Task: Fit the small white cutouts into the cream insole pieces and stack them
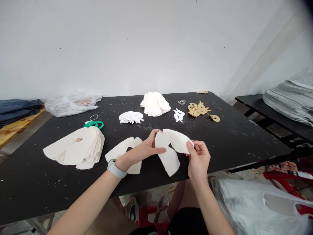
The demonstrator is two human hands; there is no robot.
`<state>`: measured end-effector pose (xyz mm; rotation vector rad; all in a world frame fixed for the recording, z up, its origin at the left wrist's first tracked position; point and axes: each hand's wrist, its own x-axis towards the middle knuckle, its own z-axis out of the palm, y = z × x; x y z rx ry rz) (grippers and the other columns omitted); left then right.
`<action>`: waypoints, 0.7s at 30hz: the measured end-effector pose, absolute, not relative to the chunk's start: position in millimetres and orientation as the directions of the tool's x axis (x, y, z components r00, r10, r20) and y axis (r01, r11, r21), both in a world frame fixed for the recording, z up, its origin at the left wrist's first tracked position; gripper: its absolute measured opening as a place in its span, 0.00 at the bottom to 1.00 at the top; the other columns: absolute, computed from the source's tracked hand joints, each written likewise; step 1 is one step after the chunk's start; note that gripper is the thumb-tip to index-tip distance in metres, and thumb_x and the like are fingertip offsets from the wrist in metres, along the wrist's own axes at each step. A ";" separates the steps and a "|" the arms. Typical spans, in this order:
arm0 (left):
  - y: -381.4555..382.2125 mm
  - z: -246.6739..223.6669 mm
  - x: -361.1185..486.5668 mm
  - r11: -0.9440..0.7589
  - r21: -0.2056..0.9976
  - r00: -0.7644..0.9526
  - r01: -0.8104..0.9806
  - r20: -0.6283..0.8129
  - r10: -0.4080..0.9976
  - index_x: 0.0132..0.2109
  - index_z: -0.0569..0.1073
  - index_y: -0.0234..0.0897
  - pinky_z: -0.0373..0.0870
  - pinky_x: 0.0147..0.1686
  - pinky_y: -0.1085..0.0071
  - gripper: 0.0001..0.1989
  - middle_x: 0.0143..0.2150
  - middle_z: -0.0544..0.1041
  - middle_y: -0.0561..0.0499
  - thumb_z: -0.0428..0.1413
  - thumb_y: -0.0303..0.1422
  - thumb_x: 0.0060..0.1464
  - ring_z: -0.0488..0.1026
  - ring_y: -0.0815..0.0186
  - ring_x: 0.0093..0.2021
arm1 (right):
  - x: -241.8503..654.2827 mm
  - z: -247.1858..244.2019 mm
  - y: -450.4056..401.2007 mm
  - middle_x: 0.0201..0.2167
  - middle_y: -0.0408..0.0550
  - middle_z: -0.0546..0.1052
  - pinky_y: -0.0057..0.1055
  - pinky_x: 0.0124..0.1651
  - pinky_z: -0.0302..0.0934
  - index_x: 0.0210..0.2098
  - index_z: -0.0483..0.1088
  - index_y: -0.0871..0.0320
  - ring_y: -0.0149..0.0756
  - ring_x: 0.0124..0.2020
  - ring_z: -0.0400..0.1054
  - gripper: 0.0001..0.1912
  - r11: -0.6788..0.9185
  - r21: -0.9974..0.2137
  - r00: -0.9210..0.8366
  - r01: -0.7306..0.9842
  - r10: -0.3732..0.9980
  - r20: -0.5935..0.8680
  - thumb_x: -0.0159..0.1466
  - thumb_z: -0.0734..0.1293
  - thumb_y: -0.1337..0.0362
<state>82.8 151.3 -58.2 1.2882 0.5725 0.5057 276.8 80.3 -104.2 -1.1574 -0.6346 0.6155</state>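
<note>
My left hand and right hand are working over the curved cream piece, and there's black tabletop to reach across, up to the small white cutouts and tan cutouts. Going left, the big cream stack is in my way. Off right, there's a gap before the second black table.
</note>
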 end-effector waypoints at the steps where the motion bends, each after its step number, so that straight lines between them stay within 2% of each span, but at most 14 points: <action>1: 151.9 -60.3 84.5 0.160 0.987 0.718 -0.011 -0.104 0.688 0.56 0.60 0.48 0.72 0.48 0.63 0.27 0.47 0.75 0.51 0.64 0.38 0.54 0.75 0.63 0.47 | 276.4 -105.9 79.8 0.35 0.45 0.70 0.22 0.23 0.54 0.32 0.65 0.58 0.26 0.27 0.61 0.17 0.273 -0.956 0.674 -0.112 0.728 0.129 0.56 0.74 0.55; 4: 155.4 -65.7 88.7 0.048 0.998 0.622 0.031 -0.057 0.781 0.55 0.63 0.44 0.73 0.48 0.62 0.22 0.49 0.75 0.49 0.61 0.37 0.56 0.75 0.60 0.49 | 276.0 -107.0 78.6 0.31 0.41 0.67 0.21 0.21 0.48 0.32 0.63 0.56 0.23 0.23 0.55 0.17 0.233 -0.964 0.658 -0.125 0.747 0.095 0.57 0.73 0.55; 7: 160.8 -69.0 89.7 -0.014 0.999 0.584 0.045 -0.015 0.812 0.53 0.68 0.40 0.73 0.49 0.60 0.19 0.50 0.76 0.47 0.60 0.38 0.56 0.75 0.57 0.50 | 276.2 -105.9 78.0 0.26 0.37 0.62 0.22 0.21 0.46 0.32 0.61 0.55 0.23 0.21 0.52 0.16 0.214 -0.965 0.616 -0.149 0.784 0.078 0.57 0.72 0.56; 13: 167.2 -71.5 87.7 0.007 1.000 0.544 0.020 -0.017 0.839 0.51 0.73 0.38 0.74 0.48 0.59 0.18 0.51 0.78 0.45 0.61 0.40 0.57 0.76 0.54 0.50 | 277.6 -105.2 76.8 0.27 0.37 0.64 0.22 0.21 0.47 0.35 0.62 0.55 0.25 0.22 0.54 0.12 0.172 -0.969 0.528 -0.177 0.848 0.054 0.57 0.70 0.63; 21: 167.6 -68.2 85.3 0.057 0.998 0.549 -0.010 -0.042 0.835 0.52 0.74 0.38 0.75 0.41 0.64 0.19 0.49 0.79 0.45 0.57 0.45 0.59 0.77 0.56 0.46 | 281.0 -111.4 76.8 0.28 0.38 0.64 0.24 0.24 0.51 0.42 0.62 0.54 0.28 0.25 0.57 0.13 0.106 -0.993 0.384 0.048 0.916 0.116 0.57 0.65 0.67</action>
